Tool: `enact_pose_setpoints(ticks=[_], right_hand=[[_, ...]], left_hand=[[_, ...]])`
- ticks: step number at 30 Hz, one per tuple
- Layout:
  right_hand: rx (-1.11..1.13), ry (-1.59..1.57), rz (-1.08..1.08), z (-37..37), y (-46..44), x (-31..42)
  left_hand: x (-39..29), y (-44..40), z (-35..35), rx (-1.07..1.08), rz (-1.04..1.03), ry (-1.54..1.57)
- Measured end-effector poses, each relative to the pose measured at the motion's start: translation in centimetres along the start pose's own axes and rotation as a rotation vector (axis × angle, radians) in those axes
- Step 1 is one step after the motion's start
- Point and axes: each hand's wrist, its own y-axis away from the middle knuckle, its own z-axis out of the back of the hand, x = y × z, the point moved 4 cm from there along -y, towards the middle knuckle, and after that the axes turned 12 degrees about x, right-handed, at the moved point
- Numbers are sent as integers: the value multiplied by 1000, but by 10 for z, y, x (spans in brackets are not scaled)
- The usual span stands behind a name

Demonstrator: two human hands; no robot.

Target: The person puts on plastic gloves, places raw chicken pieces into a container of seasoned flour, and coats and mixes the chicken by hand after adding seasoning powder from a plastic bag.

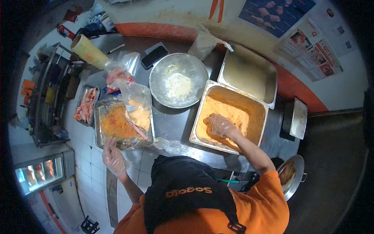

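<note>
My right hand (221, 125), in a clear plastic glove, reaches into a deep metal pan (194, 134) of orange batter (253, 121). Its fingers curl down into the batter and are coated orange; whatever they hold is hidden. My left hand (114, 158), also gloved, hovers near the front left corner of a shallow tray (152, 121), fingers stretched and holding nothing. Orange powder (115, 124) covers much of that tray. A clear bag of pale orange powder (139, 117) and a long thin utensil (134, 126) lie on it.
A round metal bowl (155, 91) of white flour sits behind, with a phone (155, 57) beside it. Another metal pan (249, 72) stands at back right. Raw meat fills a small tray (86, 105) on the left. A pan (296, 175) is near my right elbow.
</note>
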Motion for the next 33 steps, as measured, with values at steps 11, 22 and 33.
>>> enact_pose_setpoints(ticks=[11, 22, 33], right_hand=[[-156, -888, -219, 97, 48, -47], [-616, -1017, -119, 203, 67, -141], [-36, -254, -502, 88, -48, -329]], left_hand=[[-11, -7, -4, 0, -40, -50], [11, -4, -2, -8, -35, -16], [27, 2, 3, -5, -17, -36]])
